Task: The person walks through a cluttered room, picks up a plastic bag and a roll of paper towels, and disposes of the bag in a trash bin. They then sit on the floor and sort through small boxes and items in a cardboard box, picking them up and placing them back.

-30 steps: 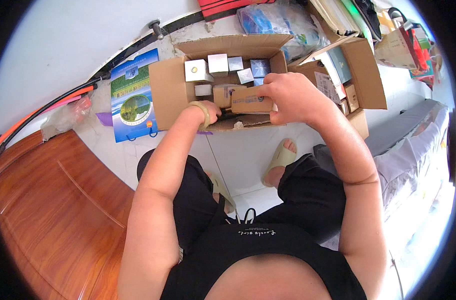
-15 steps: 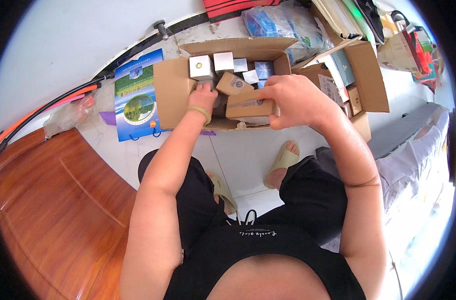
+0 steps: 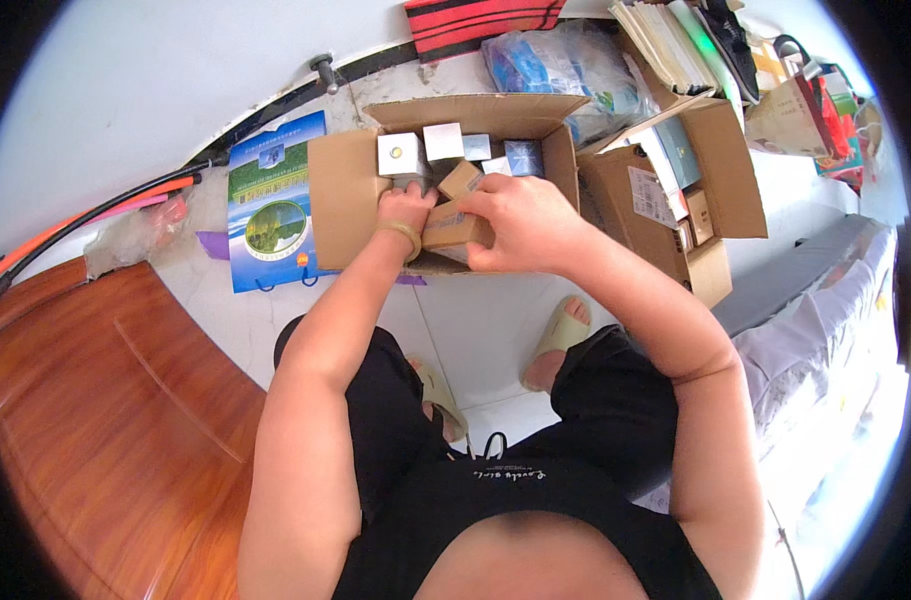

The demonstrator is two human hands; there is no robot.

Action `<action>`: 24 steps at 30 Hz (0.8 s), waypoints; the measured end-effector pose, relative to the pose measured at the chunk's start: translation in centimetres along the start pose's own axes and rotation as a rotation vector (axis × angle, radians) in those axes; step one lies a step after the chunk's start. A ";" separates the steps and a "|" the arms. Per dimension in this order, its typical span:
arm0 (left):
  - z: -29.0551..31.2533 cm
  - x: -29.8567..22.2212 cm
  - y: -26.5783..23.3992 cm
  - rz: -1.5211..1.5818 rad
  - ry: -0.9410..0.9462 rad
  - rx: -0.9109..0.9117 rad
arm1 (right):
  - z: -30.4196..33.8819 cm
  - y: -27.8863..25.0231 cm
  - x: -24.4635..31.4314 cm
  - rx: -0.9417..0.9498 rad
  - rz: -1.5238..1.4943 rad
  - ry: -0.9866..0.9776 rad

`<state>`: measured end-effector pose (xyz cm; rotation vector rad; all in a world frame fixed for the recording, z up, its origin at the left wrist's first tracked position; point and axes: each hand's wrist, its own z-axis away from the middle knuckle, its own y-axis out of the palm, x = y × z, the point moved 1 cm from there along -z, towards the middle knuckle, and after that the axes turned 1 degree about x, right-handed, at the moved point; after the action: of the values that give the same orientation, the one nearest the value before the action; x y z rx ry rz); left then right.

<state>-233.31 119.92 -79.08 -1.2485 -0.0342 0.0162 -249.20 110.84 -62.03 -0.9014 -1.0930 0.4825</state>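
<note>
An open cardboard carton [image 3: 481, 108] stands on the floor before me, packed with several small boxes. My right hand [image 3: 521, 220] grips a small brown cardboard box [image 3: 446, 228] at its right end, low over the carton's near side. My left hand [image 3: 408, 208] reaches into the carton's left part, fingers bent down and close together; their tips are partly hidden, and what they hold cannot be made out. Just beyond them is a white box [image 3: 397, 153], with another white box [image 3: 443, 142] beside it. A second brown box [image 3: 461, 178] lies tilted behind the held one.
A blue and green paper bag [image 3: 276, 200] lies left of the carton. To the right stands another open carton [image 3: 731, 165] with boxes inside. Clear plastic packaging [image 3: 576, 80] lies behind. A brown wooden surface [image 3: 106, 420] fills the lower left; grey cushioning [image 3: 806, 270] is at right.
My right hand has moved left and inward with the small brown box, closer to my left hand. My left hand stays at the carton's left part, its fingers slightly lower.
</note>
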 end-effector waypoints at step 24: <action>2.8 -0.8 -2.0 0.064 -0.025 0.316 | 0.3 5.0 -2.9 0.140 0.159 0.142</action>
<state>-234.23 121.96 -76.33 -0.9331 -0.0119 0.0897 -250.22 111.71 -67.65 -0.8883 -0.8517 0.6091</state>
